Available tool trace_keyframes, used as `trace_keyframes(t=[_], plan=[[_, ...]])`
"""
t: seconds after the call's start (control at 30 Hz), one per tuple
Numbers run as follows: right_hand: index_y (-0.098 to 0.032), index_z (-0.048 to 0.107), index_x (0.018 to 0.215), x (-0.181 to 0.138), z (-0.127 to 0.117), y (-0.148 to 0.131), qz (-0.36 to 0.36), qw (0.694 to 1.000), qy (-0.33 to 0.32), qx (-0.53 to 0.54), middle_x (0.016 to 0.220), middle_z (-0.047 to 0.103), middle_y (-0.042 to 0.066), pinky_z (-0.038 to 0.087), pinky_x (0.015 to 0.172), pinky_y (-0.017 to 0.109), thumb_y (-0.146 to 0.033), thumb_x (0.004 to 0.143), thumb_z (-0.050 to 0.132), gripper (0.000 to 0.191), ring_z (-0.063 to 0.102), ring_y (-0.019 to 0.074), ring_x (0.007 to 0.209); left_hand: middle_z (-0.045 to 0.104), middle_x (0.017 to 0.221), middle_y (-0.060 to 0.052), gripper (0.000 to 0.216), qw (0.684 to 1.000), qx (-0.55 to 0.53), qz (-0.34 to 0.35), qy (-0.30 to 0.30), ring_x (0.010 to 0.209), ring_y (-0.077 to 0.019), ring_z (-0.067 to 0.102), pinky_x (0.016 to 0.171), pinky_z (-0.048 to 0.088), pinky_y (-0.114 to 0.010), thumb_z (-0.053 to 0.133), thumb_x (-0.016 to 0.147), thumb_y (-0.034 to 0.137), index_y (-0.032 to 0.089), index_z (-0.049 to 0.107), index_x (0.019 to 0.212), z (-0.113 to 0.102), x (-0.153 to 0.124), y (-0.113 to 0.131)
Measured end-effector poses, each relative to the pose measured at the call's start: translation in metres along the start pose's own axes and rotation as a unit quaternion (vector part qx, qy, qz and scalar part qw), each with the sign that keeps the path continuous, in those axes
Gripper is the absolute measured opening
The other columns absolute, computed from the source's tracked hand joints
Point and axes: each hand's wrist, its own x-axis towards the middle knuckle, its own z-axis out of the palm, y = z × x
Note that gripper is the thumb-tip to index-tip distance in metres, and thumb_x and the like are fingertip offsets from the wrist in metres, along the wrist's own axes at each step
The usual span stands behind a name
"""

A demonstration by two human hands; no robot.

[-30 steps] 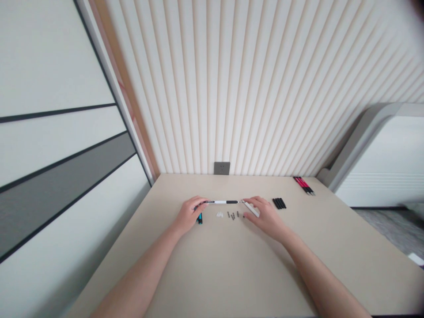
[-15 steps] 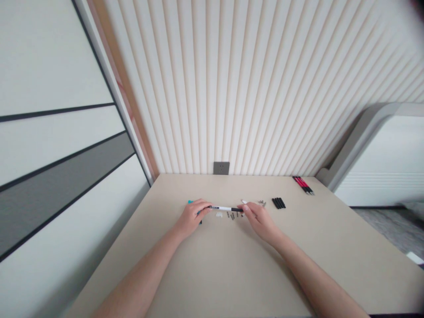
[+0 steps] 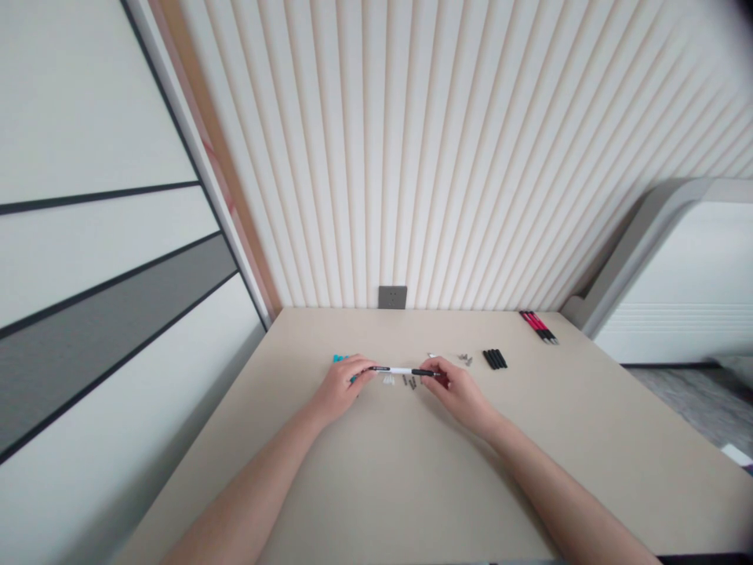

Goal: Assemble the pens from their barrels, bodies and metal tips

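Observation:
A pen (image 3: pixel 401 370) with a white middle and black ends lies level in the air between my two hands. My left hand (image 3: pixel 340 388) pinches its left end. At the black right end, the fingers of my right hand (image 3: pixel 462 392) are closed, and a slim tip shows beside them. Turquoise pieces (image 3: pixel 338 359) lie partly hidden behind my left hand. Below the pen are small white pieces (image 3: pixel 389 380) and several dark, thin pieces that look like springs (image 3: pixel 412 384). A white piece (image 3: pixel 431 355) shows just behind my right fingers.
Small silvery cone-like pieces (image 3: pixel 464 359) and a row of black cylinders (image 3: pixel 495 359) lie right of my right hand. Red and black pens (image 3: pixel 538 327) rest near the table's back right corner. A wall socket (image 3: pixel 392 297) sits behind the table (image 3: pixel 376 479).
My right fingers have shifted on the pen's right end, where a slim tip now shows. The pen and my left hand stay nearly in place. More turquoise and silvery pieces are visible.

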Motion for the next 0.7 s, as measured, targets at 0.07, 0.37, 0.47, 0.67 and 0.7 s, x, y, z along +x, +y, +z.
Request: trace_keyframes(t=[0.07,0.37,0.47,0.67,0.7], plan=[[-0.021,0.068,0.097,0.0,0.0,0.001,0.001,1.0,-0.004,0.008,0.074,0.064,0.001,0.04,0.055,0.025,-0.042,0.092,0.051,0.028,0.052,0.0144,0.061,0.071,0.094,-0.006,0.025,1.0,-0.002,0.001,0.0,0.088,-0.0184,0.064,0.081,0.048,-0.028,0.05,0.096,0.033,0.021,0.071,0.102,0.0,0.0,-0.001],[-0.022,0.068,0.092,0.005,-0.005,0.011,-0.031,0.995,0.087,0.032,0.096,0.065,0.007,0.049,0.07,0.032,-0.046,0.088,0.059,0.026,0.059,0.0189,0.078,0.07,0.093,-0.005,0.026,1.0,0.008,-0.015,0.009,0.087,-0.0185,0.063,0.079,0.047,-0.027,0.049,0.097,0.034,0.021,0.071,0.101,-0.001,0.001,0.0],[-0.022,0.068,0.098,0.007,-0.007,0.017,-0.011,0.993,0.102,0.053,0.095,0.068,0.007,0.05,0.073,0.033,-0.048,0.088,0.059,0.03,0.061,0.0202,0.082,0.067,0.087,-0.004,0.026,0.999,0.029,-0.033,0.027,0.081,-0.0173,0.061,0.074,0.046,-0.026,0.048,0.097,0.034,0.019,0.069,0.099,-0.002,0.001,0.0],[-0.017,0.07,0.094,0.01,-0.017,0.02,0.028,0.988,0.144,0.052,0.086,0.07,0.009,0.048,0.066,0.032,-0.053,0.089,0.054,0.04,0.062,0.0214,0.076,0.063,0.078,-0.001,0.025,0.995,0.016,-0.069,0.077,0.071,-0.0152,0.058,0.067,0.045,-0.025,0.048,0.096,0.036,0.018,0.065,0.098,-0.003,0.002,0.0],[-0.017,0.07,0.094,0.01,-0.019,0.019,0.034,0.987,0.15,0.048,0.084,0.07,0.009,0.047,0.064,0.032,-0.054,0.089,0.053,0.041,0.061,0.0215,0.074,0.062,0.077,-0.001,0.025,0.994,0.011,-0.075,0.085,0.07,-0.015,0.058,0.067,0.045,-0.025,0.048,0.095,0.036,0.018,0.065,0.098,-0.003,0.002,0.0]])
